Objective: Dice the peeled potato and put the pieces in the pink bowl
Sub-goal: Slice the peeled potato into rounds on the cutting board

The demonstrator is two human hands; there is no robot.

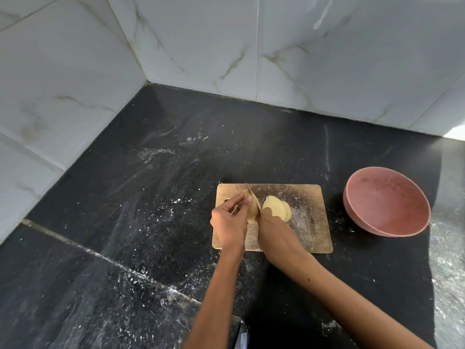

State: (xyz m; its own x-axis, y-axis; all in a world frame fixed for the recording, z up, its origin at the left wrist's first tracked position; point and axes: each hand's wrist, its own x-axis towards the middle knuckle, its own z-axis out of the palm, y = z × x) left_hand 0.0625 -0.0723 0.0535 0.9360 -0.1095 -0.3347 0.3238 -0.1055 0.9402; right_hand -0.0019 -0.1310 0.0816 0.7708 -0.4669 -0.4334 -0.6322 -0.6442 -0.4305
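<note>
Two hands over cutting board (297, 197) near left edge: left hand (230, 221) pinches potato (252, 210); right hand (275, 230) closed around knife (254, 195). Two slices (275, 206) mid-board, long axes toward far edge. One pink bowl (387, 202) right, apart.

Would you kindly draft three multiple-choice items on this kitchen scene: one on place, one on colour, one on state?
1. The pink bowl stands where?
A. right of the cutting board
B. on the board
C. left of the board

2. The countertop is what colour?
A. white
B. black
C. green

3. The bowl is
A. full of dice
B. overturned
C. empty

Key: 1 A, it sits on the counter off the board's right edge. 2 B, dark stone under white marks. 3 C, the potato slices lie on the board.
</note>
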